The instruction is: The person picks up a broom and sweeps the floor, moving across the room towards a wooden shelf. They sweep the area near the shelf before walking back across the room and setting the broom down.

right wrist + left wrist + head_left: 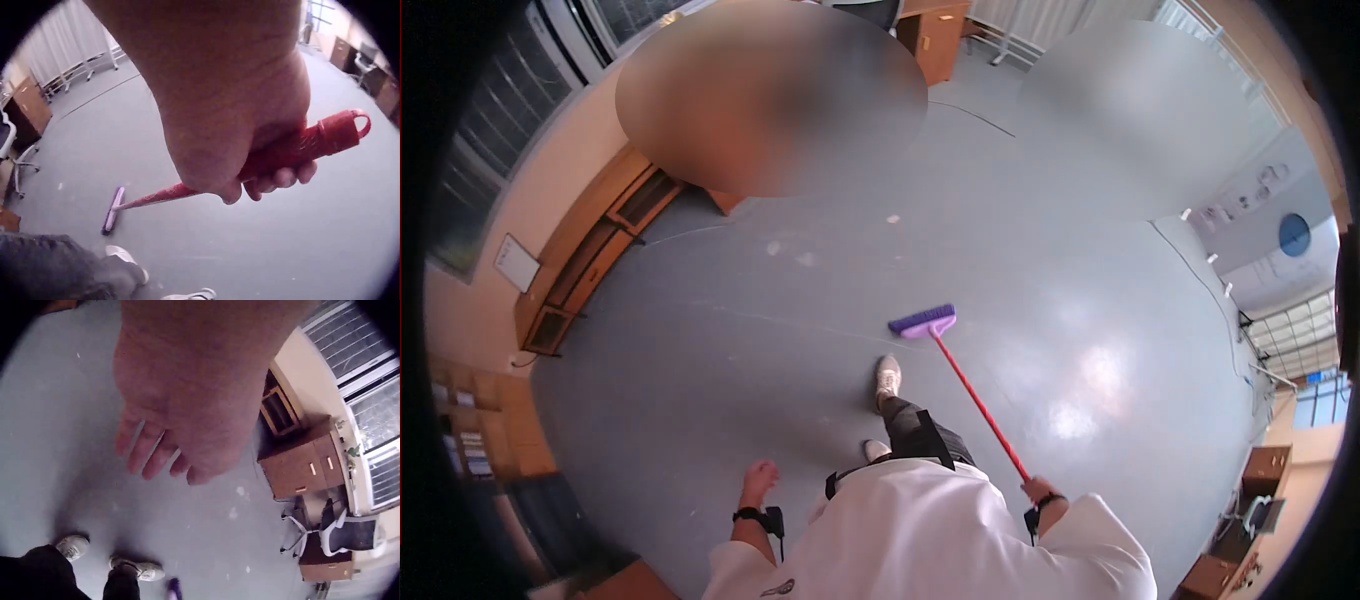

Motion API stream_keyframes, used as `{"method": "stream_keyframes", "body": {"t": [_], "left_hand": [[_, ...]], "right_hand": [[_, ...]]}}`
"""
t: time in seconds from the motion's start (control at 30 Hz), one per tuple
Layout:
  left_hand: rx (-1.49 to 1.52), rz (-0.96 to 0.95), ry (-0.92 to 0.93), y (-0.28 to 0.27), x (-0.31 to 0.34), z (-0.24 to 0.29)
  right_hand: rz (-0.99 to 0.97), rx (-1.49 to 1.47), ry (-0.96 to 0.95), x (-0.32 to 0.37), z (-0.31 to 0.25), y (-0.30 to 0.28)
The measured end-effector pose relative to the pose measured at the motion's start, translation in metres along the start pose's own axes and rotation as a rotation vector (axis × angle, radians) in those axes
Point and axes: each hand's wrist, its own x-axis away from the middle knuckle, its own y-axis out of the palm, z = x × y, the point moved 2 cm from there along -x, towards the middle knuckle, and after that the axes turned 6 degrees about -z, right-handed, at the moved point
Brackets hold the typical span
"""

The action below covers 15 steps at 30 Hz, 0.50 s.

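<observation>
A broom with a purple head point(924, 322) and a long red handle point(980, 405) slants across the floor in front of the person. The right hand point(1038, 490) grips the handle near its upper end. In the right wrist view, that hand's fingers point(284, 178) wrap under the red grip, whose hanging loop point(362, 124) sticks out past the palm. Out at the person's left side hangs the left hand point(761, 482), away from the broom. In the left wrist view, its fingers point(150, 450) are spread, loosely extended and hold nothing.
Grey floor point(820, 270) with pale patches surrounds the person's shoes point(888, 374). Wooden cabinets point(590, 260) line the left wall. A desk point(306, 462) and office chair point(350, 534) stand by the window. Cables point(1200, 270) run along the right side. Two blurred areas cover the far floor.
</observation>
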Motion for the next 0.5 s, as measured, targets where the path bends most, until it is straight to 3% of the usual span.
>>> {"method": "stream_keyframes", "body": {"t": [0.07, 0.13, 0.2, 0.23, 0.33, 0.4, 0.5], "left_hand": [[-0.021, -0.032, 0.048, 0.011, -0.009, 0.004], [0.031, 0.024, 0.139, 0.031, 0.011, 0.029], [0.052, -0.026, 0.143, 0.052, 0.009, 0.020], [0.058, -0.059, 0.137, 0.060, 0.009, 0.012], [-0.058, -0.152, 0.153, 0.084, 0.022, -0.021], [-0.038, -0.226, 0.054, 0.093, 0.030, -0.053], [0.063, -0.188, -0.045, 0.097, 0.069, -0.083]], "right_hand": [[-0.063, -0.058, 0.114, 0.063, 0.052, 0.046], [-0.049, 0.645, -0.227, 0.068, 0.123, 0.111], [0.081, -0.083, 0.326, 0.160, 0.112, 0.095], [0.113, -0.101, 0.361, 0.153, 0.138, 0.108], [0.164, -0.120, 0.387, 0.196, 0.132, 0.081], [0.165, -0.107, 0.397, 0.187, 0.143, 0.068], [0.280, -0.067, 0.314, 0.178, 0.128, 0.017]]}}
